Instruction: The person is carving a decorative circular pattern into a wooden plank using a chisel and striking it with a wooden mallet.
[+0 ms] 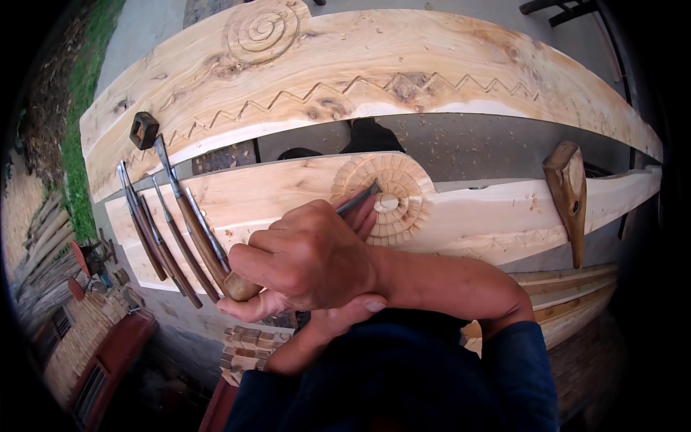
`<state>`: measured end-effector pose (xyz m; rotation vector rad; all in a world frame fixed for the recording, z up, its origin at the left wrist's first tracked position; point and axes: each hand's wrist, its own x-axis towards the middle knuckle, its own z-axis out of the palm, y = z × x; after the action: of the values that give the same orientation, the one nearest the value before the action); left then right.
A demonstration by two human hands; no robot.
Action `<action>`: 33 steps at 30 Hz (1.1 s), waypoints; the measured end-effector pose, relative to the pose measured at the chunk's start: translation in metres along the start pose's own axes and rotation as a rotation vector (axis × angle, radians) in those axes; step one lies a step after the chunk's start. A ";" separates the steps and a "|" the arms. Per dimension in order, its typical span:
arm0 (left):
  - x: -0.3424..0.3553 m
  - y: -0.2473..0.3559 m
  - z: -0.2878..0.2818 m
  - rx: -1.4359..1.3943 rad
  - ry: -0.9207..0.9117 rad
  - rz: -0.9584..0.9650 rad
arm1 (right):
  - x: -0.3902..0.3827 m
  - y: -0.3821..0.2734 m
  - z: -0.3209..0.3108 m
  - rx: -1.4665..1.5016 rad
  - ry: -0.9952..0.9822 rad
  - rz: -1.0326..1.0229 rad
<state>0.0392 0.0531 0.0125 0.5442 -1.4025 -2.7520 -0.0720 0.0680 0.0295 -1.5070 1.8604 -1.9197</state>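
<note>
Right hand [309,248] gripped chisel [358,198], tip at hub's [386,204] 11 o'clock. Left hand [345,317] mostly hidden, grip unclear. Rosette [412,216] rings were cut; hub looked uncarved.

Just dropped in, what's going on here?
The person's right hand grips a chisel, blade tip at the carved rosette in the near board. The left hand is partly hidden beneath, fingers beside the blade. More carving tools lie in a row at left; a wooden mallet rests toward the right.
</note>
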 end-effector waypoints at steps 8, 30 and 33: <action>0.000 -0.003 -0.004 0.128 -0.023 0.078 | 0.000 0.000 0.003 -0.001 0.057 0.033; -0.012 0.000 -0.014 -0.204 0.195 -0.091 | -0.023 -0.013 0.010 0.091 -0.058 -0.084; -0.016 -0.003 -0.018 -0.271 0.270 -0.122 | -0.025 -0.014 0.010 0.129 -0.073 -0.077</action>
<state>0.0603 0.0435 0.0055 0.9672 -0.9515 -2.7610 -0.0449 0.0809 0.0245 -1.6069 1.6388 -1.9473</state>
